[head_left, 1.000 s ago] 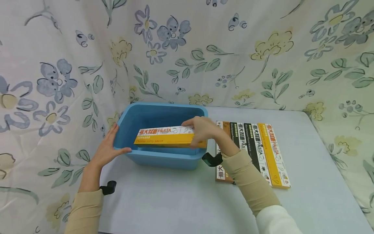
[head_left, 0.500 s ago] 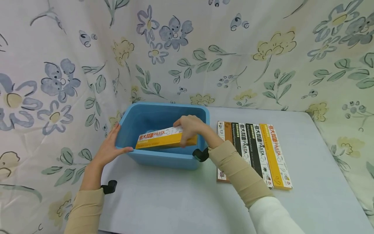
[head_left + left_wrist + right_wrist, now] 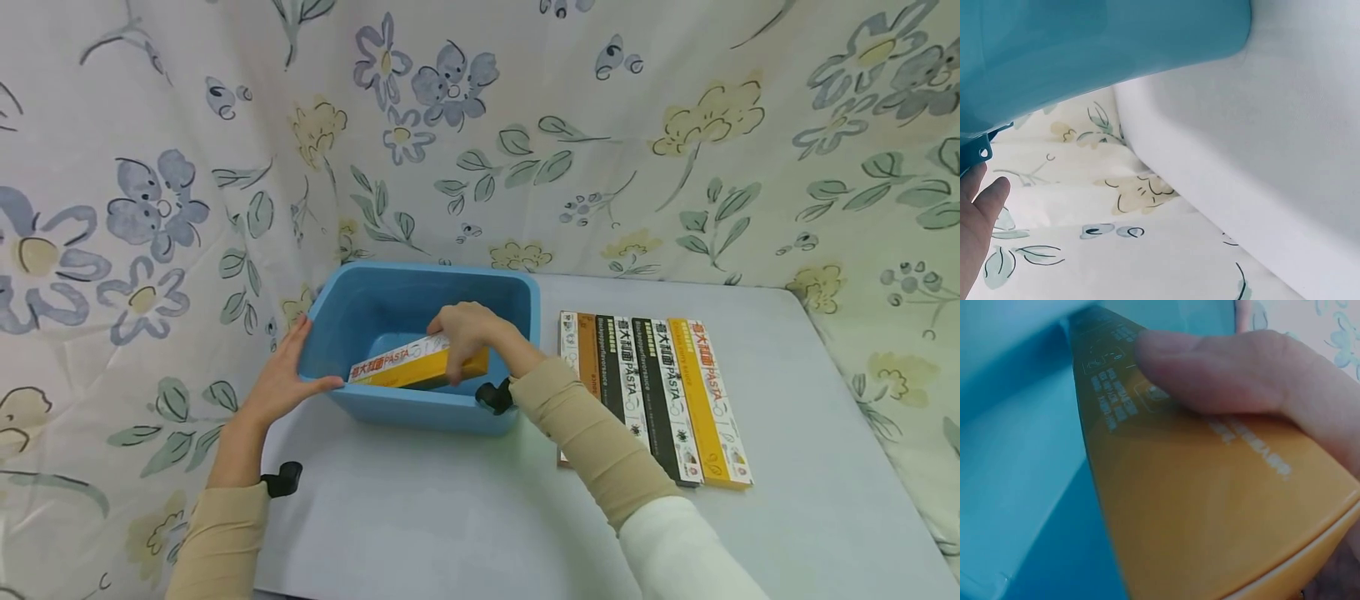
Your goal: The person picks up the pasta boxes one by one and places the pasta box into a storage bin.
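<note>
A blue plastic bin stands on the white table. My left hand rests at its front left corner, fingers straight along the left side and thumb near the front rim. In the left wrist view, two fingertips touch a tab under the bin's rim. My right hand reaches into the bin and grips a yellow and white pasta box near its right end. The box tilts, its left end lower by the front wall. In the right wrist view, my thumb presses the box's yellow face.
To the right, several pasta boxes lie side by side: a brown one, black ones and a yellow one. My right forearm passes over part of them. A floral curtain hangs behind and left of the table.
My right hand has moved left and deeper into the bin with the pasta box. The box's left end has dropped toward the front wall. My left hand stays at the corner.
</note>
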Demonstrator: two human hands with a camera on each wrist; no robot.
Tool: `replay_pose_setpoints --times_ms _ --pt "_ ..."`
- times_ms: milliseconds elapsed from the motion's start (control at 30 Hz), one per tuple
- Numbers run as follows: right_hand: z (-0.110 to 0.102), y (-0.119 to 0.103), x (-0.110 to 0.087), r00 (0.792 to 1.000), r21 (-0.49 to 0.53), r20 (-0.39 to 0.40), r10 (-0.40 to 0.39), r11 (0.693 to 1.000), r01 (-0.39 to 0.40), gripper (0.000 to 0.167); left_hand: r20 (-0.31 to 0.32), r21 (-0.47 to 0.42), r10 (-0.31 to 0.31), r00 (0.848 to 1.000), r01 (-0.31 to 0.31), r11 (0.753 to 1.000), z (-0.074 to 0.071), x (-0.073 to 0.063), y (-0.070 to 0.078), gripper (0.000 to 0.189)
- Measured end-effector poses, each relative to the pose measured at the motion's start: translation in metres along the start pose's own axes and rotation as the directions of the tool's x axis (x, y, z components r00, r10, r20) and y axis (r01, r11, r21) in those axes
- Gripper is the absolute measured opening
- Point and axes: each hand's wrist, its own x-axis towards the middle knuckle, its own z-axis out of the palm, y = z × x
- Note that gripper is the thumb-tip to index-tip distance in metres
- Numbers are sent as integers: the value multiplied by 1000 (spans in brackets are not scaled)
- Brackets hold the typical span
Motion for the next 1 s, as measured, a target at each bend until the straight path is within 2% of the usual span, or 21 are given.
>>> replay_pose_setpoints --times_ms 500,733,867,1000 --pt "-2 -19 9 997 -63 71 33 998 -28 86 -18 -9 10 1000 -10 1000 2 0 -1 115" --pt "-2 -17 5 989 -71 128 67 996 -58 83 -18 -13 13 1000 -14 1000 1 1 1 113" --pt "0 -12 5 979 -49 191 75 997 -67 67 -15 -15 15 1000 -15 1000 0 0 0 113" --pt "2 -8 6 956 -8 279 92 996 -93 46 -14 -8 13 1000 -13 1000 0 -1 0 113"
